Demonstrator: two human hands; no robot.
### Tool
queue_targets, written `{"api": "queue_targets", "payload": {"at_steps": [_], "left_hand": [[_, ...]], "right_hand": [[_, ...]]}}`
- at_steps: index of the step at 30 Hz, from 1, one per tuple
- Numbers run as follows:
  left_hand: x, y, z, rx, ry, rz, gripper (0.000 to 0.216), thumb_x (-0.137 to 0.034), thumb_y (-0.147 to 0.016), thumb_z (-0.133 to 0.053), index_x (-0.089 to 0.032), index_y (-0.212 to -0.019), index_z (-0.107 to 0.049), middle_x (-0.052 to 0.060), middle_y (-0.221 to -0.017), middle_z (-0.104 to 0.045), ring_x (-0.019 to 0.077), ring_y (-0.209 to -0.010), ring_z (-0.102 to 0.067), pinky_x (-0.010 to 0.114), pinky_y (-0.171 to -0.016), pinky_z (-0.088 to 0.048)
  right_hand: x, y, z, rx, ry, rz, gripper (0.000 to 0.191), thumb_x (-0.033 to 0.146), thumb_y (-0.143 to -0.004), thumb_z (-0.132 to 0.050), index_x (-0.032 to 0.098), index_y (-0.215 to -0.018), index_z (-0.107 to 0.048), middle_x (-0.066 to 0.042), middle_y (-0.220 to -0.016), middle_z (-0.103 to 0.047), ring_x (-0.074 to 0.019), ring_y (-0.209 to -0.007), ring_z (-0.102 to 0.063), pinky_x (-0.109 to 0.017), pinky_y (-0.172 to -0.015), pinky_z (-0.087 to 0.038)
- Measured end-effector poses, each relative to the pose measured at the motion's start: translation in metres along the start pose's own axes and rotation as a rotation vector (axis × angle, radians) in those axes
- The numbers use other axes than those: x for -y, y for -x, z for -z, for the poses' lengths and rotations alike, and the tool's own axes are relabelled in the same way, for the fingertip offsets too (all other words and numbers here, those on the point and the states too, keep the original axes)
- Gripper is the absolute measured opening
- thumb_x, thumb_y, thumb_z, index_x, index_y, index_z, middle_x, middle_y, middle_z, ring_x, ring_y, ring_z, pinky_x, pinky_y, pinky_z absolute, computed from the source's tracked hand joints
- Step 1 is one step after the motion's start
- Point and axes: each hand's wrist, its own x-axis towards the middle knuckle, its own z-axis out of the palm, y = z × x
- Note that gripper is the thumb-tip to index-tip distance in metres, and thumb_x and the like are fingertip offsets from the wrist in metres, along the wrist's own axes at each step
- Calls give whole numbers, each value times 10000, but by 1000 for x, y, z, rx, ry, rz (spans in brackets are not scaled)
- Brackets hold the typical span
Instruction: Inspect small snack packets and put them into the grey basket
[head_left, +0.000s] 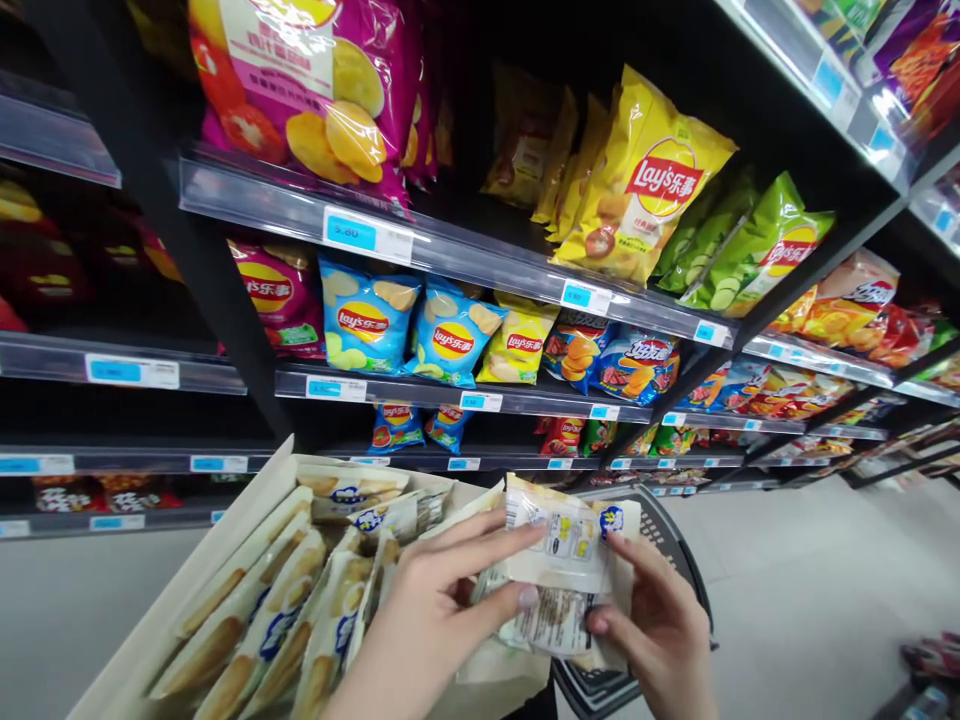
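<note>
Between both hands is a small cream snack packet (574,555) with a blue logo and printed text on its back. My left hand (450,590) grips its left side, thumb across the lower part and fingers along the top. My right hand (660,620) pinches its right edge between thumb and fingers. More cream material lies right behind and under the packet; I cannot tell whether it is a second packet. To the left stands an open cardboard box (180,560) with several similar cream packets (277,620) upright in rows.
Below the hands is a dark grey plastic basket (679,540). Dark shelves ahead carry yellow chip bags (637,190), blue chip bags (367,315) and green chip bags (765,250), with price labels (367,235) along the edges. Pale floor (810,570) shows at the right.
</note>
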Motion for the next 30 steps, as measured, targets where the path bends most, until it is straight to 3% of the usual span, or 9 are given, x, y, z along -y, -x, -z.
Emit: {"api": "queue_targets", "payload": {"at_steps": [5,10,13,16,19,21,23,26,30], "left_hand": [[2,2,-4,-2,108,-66,251,-375,-725,-701,-365,-970,-756,18,-1341,-536,306,-1155,-557,377,-899,-532],[2,1,2,159,409,2,509,-386,-788,-655,-399,-1284,-542,35,-1214,-524,190,-892,-630,293,-771,-551],[2,1,8,205,271,66,612,-291,-761,-682,-381,-1331,-480,10,-1035,-577,128,-697,-571,237,-658,-514],[-6,5,8,360,109,60,685,-182,-651,-754,-332,-1284,-541,1,-993,-628,152,-719,-563,238,-676,-488],[-15,8,-1,443,154,61,451,-218,-680,-743,-256,-1120,-656,8,-925,-677,196,-802,-606,267,-754,-483],[-18,8,-10,409,282,75,291,-276,-733,-707,-207,-1014,-682,25,-892,-695,223,-860,-626,293,-796,-481],[-15,7,-19,282,426,107,290,-327,-752,-690,-180,-1001,-665,49,-923,-704,244,-899,-634,311,-802,-489],[-10,5,-28,89,593,154,400,-367,-753,-692,-161,-1086,-614,92,-1045,-693,267,-974,-625,346,-857,-485],[-8,5,-31,107,626,197,470,-403,-742,-708,-155,-1125,-591,118,-1095,-677,280,-992,-617,378,-888,-477]], "right_hand": [[8,-8,5,-55,166,139,365,120,-744,-730,317,-1052,-724,-30,-865,-743,-170,-705,-696,-220,-610,-567],[6,-12,9,-23,98,0,284,181,-770,-717,304,-1026,-724,-50,-940,-743,-191,-799,-707,-233,-659,-573],[9,-16,11,-26,-34,-154,413,219,-811,-684,324,-1201,-600,-61,-983,-729,-210,-829,-709,-273,-654,-578],[17,-20,11,-5,-64,-205,499,226,-744,-754,303,-1201,-569,-34,-841,-721,-196,-752,-699,-256,-620,-561],[23,-24,11,7,-52,-206,469,270,-707,-787,260,-1139,-604,-68,-893,-715,-221,-805,-684,-277,-637,-556],[22,-23,12,-62,-119,-189,474,373,-761,-730,258,-1192,-570,-111,-1049,-681,-248,-889,-667,-318,-670,-558],[18,-20,11,-110,-231,-210,558,480,-771,-687,268,-1257,-516,-133,-1183,-611,-260,-921,-649,-343,-684,-553],[9,-10,4,2,-364,-354,720,517,-688,-747,289,-1308,-460,-142,-1235,-569,-275,-906,-650,-347,-651,-545],[2,2,-9,15,-427,-487,618,440,-769,-699,322,-1315,-435,-118,-1218,-612,-284,-958,-652,-383,-725,-539]]}}
